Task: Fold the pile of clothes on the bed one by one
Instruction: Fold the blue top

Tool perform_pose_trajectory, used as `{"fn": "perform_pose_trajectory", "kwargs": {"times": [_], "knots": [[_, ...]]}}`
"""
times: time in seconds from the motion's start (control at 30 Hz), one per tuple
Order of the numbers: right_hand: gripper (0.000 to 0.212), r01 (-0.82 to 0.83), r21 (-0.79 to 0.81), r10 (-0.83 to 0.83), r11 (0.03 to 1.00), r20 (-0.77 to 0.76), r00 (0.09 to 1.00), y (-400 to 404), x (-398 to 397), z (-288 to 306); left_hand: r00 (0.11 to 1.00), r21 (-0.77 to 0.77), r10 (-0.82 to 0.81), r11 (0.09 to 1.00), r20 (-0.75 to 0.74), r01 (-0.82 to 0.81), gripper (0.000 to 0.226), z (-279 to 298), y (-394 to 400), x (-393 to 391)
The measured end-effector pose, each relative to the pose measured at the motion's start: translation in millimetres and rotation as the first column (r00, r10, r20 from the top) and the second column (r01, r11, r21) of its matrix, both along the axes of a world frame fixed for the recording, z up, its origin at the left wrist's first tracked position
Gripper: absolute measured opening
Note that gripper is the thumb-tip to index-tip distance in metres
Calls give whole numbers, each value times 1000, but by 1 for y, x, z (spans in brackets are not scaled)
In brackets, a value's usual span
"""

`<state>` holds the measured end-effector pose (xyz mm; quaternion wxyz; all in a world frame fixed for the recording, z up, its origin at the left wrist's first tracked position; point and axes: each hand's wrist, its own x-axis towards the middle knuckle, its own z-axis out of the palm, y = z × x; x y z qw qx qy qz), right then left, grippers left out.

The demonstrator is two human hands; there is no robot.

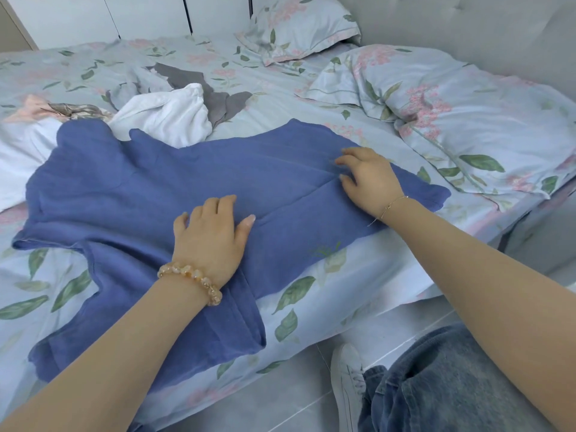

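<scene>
Blue shirt (149, 194) lies spread across the near edge of the bed (327, 282), one sleeve hanging over the side. The left hand (212, 235) rests flat on its middle, fingers relaxed; the right hand (367, 179) presses nearer the hem, fingertips bent into the cloth, gripping nothing that can be made out. Thin, limp knit like this likely weighs little, wrinkles readily and slides on the sheet, so it is best pinched at shoulder seams or hem corners. A white garment (165, 116) and a grey one (218, 98) wait behind.
</scene>
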<state>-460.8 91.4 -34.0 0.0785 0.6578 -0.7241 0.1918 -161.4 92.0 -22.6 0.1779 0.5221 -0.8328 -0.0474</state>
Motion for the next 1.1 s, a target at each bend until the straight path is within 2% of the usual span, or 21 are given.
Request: {"fn": "perform_pose_trajectory", "kwargs": {"times": [0.07, 0.1, 0.17, 0.2, 0.27, 0.33, 0.4, 0.47, 0.53, 0.63, 0.7, 0.77, 0.83, 0.93, 1.03, 1.1], "knots": [[36, -209, -7, 209, 978, 40, 977, 8, 24, 4, 992, -50, -124, 991, -16, 123, 59, 6, 17, -8], [38, -317, 31, 313, 948, 87, 946, 15, 37, 3, 983, -36, -180, 983, 21, 180, 68, 5, 25, -10], [44, -452, 160, 426, 878, 170, 889, 30, 55, -7, 949, 70, -216, 976, 231, 206, 84, -6, 33, -13], [49, -459, 238, 428, 856, 172, 887, 37, 55, -14, 917, 136, -208, 976, 341, 171, 88, -17, 32, -11], [57, -356, 337, 338, 872, 112, 935, 44, 36, -25, 871, 221, -200, 969, 448, 109, 92, -31, 26, -8], [60, -179, 361, 157, 915, 89, 984, 44, 1, -26, 862, 237, -220, 964, 456, 120, 102, -35, 22, -6], [60, -3, 384, -31, 923, 80, 996, 44, -35, -24, 854, 247, -230, 961, 467, 123, 108, -34, 20, -6], [61, 119, 428, -161, 896, 63, 985, 45, -60, -24, 849, 263, -248, 955, 467, 135, 100, -30, 23, -5], [63, 166, 451, -210, 877, 49, 977, 43, -69, -25, 874, 291, -276, 943, 401, 164, 83, -19, 21, -2], [60, 173, 347, -186, 922, 5, 983, 39, -59, -23, 963, 234, -257, 944, 86, 232, 49, 4, 10, 20], [55, 61, 205, -61, 977, -3, 998, 40, -39, -17, 971, 131, -217, 965, -102, 229, 36, 14, 5, 43], [48, -162, 113, 160, 980, 28, 987, 43, -5, -6, 967, 139, -170, 970, -189, 198, 29, 21, 4, 67], [42, -381, 83, 383, 921, 2, 924, 54, 41, 6, 964, 237, -114, 956, -242, 172, 18, 24, 6, 90], [52, -603, 110, 608, 790, -8, 794, 79, 108, 11, 961, 295, -75, 943, -266, 155, 11, 23, 10, 124], [71, -740, 205, 759, 640, -23, 651, 101, 159, 3, 963, 308, -33, 944, -269, 118, 9, 22, 19, 158], [80, -766, 277, 808, 580, -80, 584, 103, 177, -8, 959, 385, 2, 916, -284, 112, 11, 21, 27, 177]]}}
